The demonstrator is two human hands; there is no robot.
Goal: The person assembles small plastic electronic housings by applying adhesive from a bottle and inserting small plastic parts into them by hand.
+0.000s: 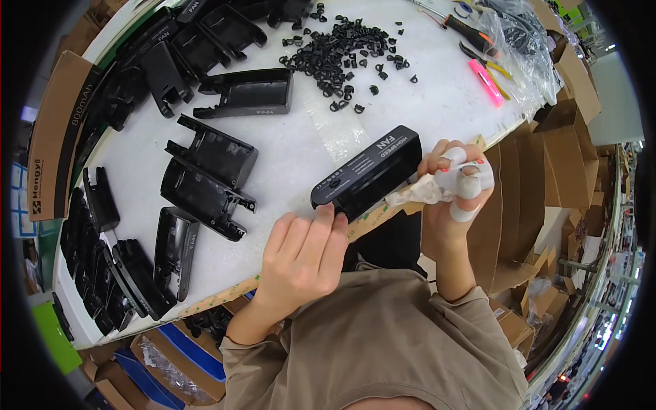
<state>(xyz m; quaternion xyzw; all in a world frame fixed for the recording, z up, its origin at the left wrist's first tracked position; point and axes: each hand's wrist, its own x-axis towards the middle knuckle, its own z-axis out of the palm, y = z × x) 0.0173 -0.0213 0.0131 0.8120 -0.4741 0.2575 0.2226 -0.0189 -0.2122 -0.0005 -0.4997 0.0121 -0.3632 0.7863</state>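
A black plastic fan housing (369, 167) with pale printing is tilted at the table's front edge. The fingers of my left hand (307, 253) are closed on its near left end. My right hand (461, 181), with white wraps on several fingers, pinches a crumpled white cloth (420, 191). The cloth's tip is at the housing's near side; I cannot tell whether it touches. Left of my hands lie two open black housing shells (225, 154), (198, 191), close against each other.
Small black clips (348, 55) are heaped at the back. More black shells (249, 92) crowd the left side. A pink marker (486, 83), pliers (485, 61), a screwdriver (471, 35) and clear plastic film (526, 55) lie back right. Cardboard boxes (506, 205) stand right of the table.
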